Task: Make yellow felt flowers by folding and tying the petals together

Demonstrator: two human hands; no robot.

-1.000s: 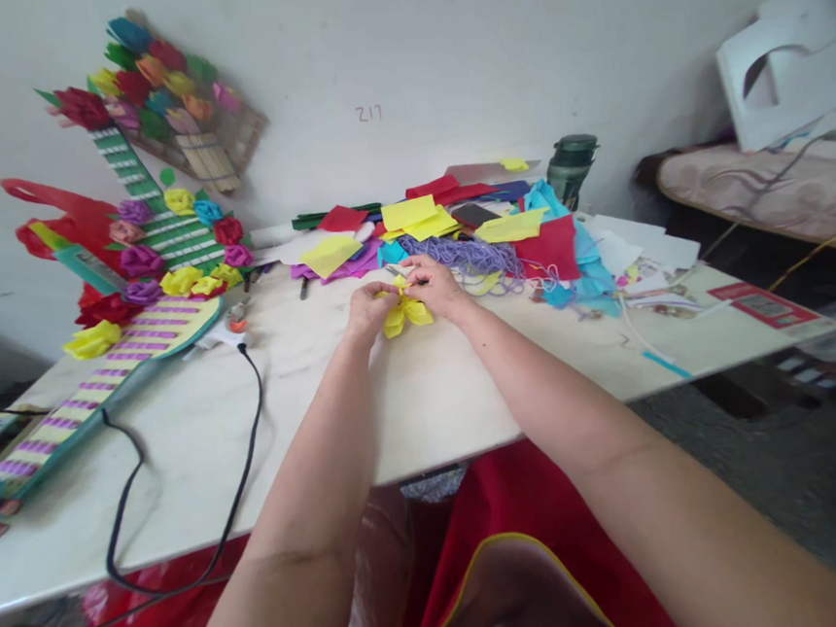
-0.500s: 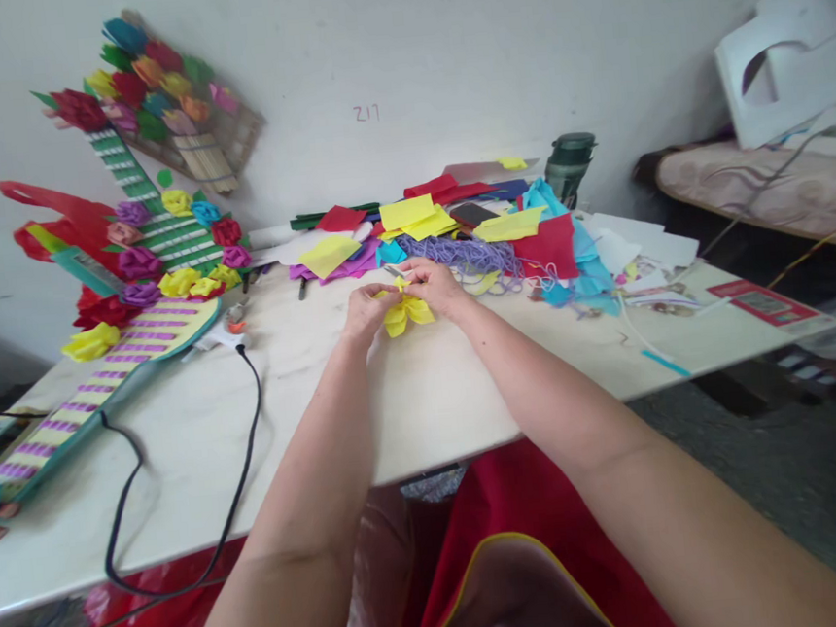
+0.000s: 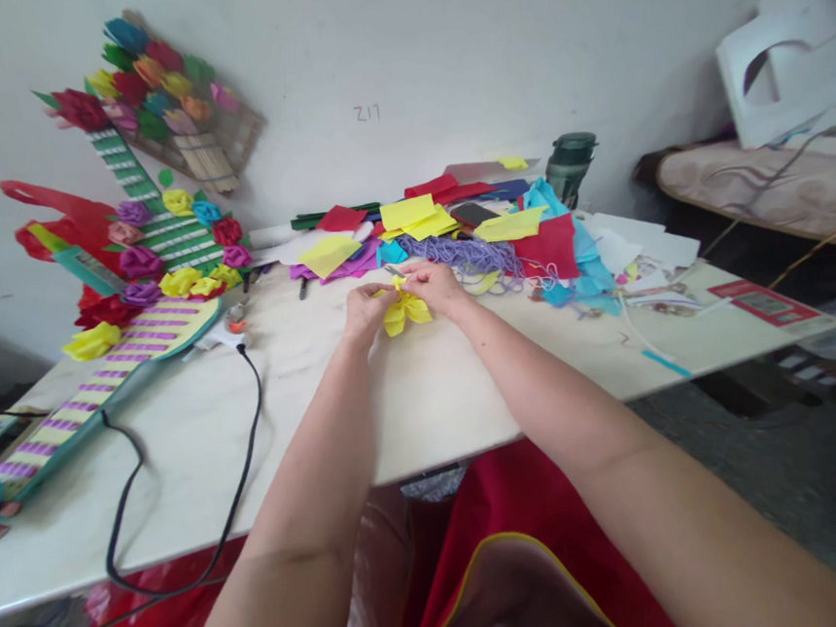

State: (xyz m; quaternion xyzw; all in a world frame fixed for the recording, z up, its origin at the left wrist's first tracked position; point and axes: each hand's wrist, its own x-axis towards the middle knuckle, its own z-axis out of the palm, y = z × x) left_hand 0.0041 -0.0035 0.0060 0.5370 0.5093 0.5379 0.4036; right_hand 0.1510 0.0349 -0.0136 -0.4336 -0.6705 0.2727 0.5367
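Observation:
A yellow paper flower (image 3: 407,313) with spread petals is held just above the white table, between both hands. My left hand (image 3: 366,308) pinches its left edge. My right hand (image 3: 436,286) has its fingers closed on the upper right part of the same flower. A grey metal tip, perhaps of scissors (image 3: 392,271), shows right behind the fingers; the rest of it is hidden. Behind the hands lie yellow paper sheets (image 3: 329,256) and a heap of purple yarn (image 3: 461,254).
Paper-flower decorations (image 3: 183,227) stand at the left, with a striped curved board (image 3: 112,379). A black cable (image 3: 259,435) loops over the table's front edge. At the back right are a dark green bottle (image 3: 570,165), blue crepe paper (image 3: 593,264) and paper scraps.
Almost nothing differs. Both hands stay in place on the yellow flower, whose petals have shifted very slightly.

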